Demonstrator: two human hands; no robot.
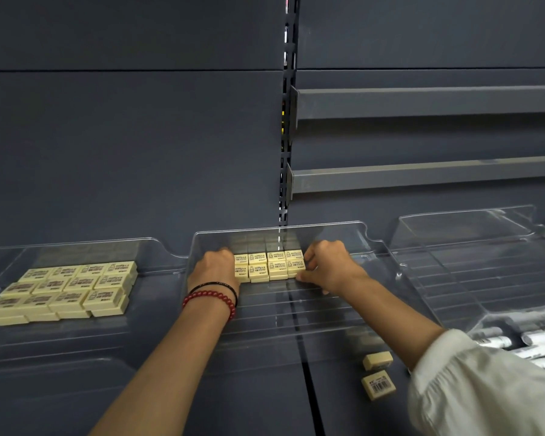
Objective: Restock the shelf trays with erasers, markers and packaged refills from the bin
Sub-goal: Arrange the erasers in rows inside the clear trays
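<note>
A block of several cream erasers (269, 266) sits stacked at the back of the middle clear tray (312, 309). My left hand (214, 267) presses against the block's left side, fingers curled at its edge. My right hand (326, 265) holds the block's right side, thumb along the front corner. The left clear tray (76, 338) holds a larger block of stacked cream erasers (66, 289). Two loose erasers (377, 372) lie on the dark shelf in front of the middle tray, one showing a barcode.
A right clear tray (472, 269) stands at the back, and white marker-like tubes (529, 347) lie at the lower right. Two grey shelf rails (422, 102) jut from the dark back panel above. A slotted upright (285, 136) divides the panels.
</note>
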